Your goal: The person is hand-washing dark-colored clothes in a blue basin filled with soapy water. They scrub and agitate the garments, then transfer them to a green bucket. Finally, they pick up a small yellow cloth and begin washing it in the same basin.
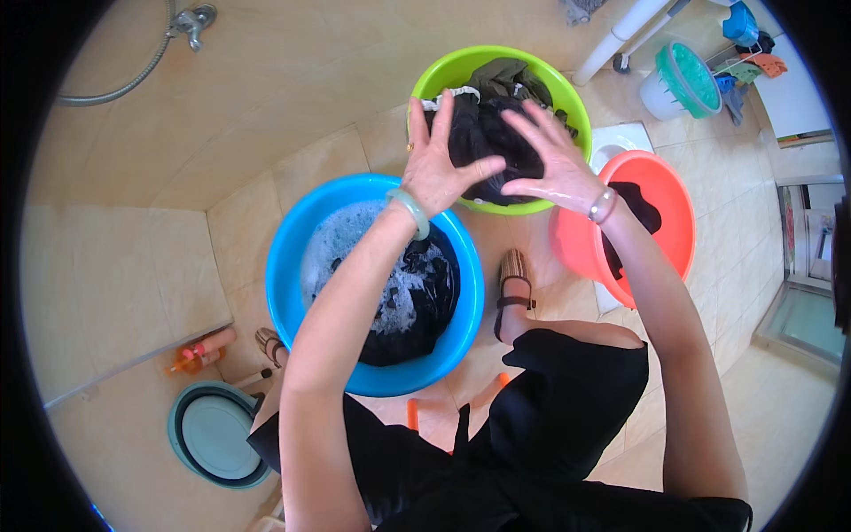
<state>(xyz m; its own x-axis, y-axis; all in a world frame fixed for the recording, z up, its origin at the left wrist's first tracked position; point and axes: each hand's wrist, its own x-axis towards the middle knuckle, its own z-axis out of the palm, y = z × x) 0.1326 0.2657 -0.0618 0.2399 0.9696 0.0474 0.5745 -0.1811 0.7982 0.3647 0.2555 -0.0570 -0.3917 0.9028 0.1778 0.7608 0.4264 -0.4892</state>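
Observation:
Both my hands reach out over the green basin point(576, 89), fingers spread and nothing in them. Dark clothes point(483, 133) fill that basin, with a white strip at their left edge. My left hand point(439, 168), with a pale bangle at the wrist, is over the basin's near left rim. Over the right side of the clothes is my right hand point(558, 164), its skin looking wet. Whether either hand touches the cloth I cannot tell. Nearer me stands a blue basin point(282, 284) of foamy water, where black cloth point(425, 310) lies soaking below my left forearm.
An orange-pink basin point(678, 222) with dark cloth stands at the right. A white bin point(665, 97) with a green liner is at the far right. Bottles point(208, 350) and a grey-green folding basin point(217, 439) are at the left. A tap point(191, 27) juts from the wall.

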